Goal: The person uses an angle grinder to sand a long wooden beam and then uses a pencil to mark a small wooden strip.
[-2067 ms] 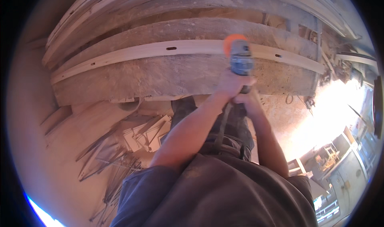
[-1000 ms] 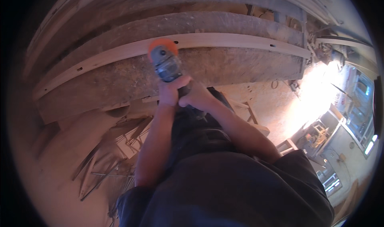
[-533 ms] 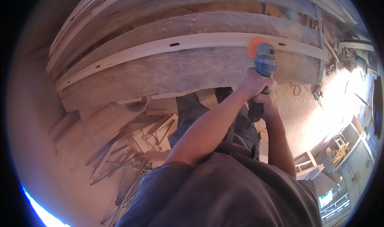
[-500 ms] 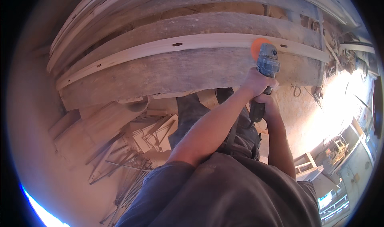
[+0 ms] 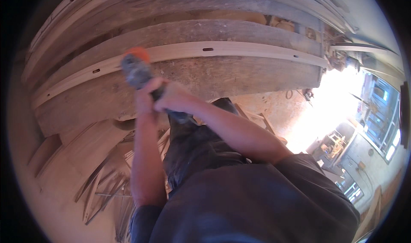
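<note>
Counts: one sander [image 5: 138, 73], one orange disc [image 5: 139, 53] at its far end, one pale strip [image 5: 248, 49], two grips. Four dark openings in the strip: two left of the disc, two right of it.

Strip runs left to right along the tabletop [image 5: 239, 75], bare board showing on its near and far sides. Beyond it, long timbers [image 5: 171, 4] lie parallel; edges merge, no sure count.

Left grip [image 5: 147, 92] closed round the sander's body. Right grip [image 5: 175, 97] closed too, just beside the left one, on the handle nearer the person. Handle's end sticks out on the near side, to the right.

Sander slants from near right to far left. Head and disc lie past both grips, far and a little left, over the left half of the strip. Head blurred; cannot tell whether disc touches wood. Strip lies farther off than either grip, both of them clear of it.

Floor, near left: loose sticks [image 5: 102, 193], too tangled to count. One dark loop [image 5: 289, 94] at right, near the tabletop's edge.
</note>
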The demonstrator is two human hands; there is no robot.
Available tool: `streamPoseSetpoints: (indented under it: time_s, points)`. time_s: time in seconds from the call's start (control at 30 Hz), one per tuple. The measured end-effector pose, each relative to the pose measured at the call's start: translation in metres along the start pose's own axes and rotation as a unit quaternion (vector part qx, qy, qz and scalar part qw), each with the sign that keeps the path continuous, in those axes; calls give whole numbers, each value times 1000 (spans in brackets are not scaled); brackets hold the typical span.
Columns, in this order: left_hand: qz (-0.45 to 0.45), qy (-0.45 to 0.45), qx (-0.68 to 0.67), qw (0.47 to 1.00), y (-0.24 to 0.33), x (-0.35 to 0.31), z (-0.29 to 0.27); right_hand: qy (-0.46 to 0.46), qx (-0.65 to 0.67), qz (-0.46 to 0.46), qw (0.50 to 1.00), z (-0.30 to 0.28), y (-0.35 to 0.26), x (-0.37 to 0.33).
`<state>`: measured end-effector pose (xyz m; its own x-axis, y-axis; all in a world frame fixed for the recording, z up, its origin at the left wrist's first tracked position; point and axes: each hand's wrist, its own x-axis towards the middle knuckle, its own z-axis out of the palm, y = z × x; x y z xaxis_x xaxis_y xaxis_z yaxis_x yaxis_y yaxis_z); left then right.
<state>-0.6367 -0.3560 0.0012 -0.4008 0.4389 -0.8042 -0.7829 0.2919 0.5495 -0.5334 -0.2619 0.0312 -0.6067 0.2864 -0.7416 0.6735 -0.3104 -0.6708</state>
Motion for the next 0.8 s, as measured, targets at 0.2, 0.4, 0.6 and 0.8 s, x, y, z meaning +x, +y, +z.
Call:
streamPoseSetpoints:
  time_s: [0.2,0.4,0.6,0.8]
  points:
    - [-5,-6,-91,996,49,2,-39,-52,18,5,998,42,-26,38]
    - [5,-54,-85,995,-30,12,17,-6,66,-1,998,-25,29,-6]
    - [-30,-93,28,995,-108,10,139,86,91,30,992,-134,90,-77]
    - [-95,-170,120,973,-194,-14,294,146,214,38,965,-260,178,-157]
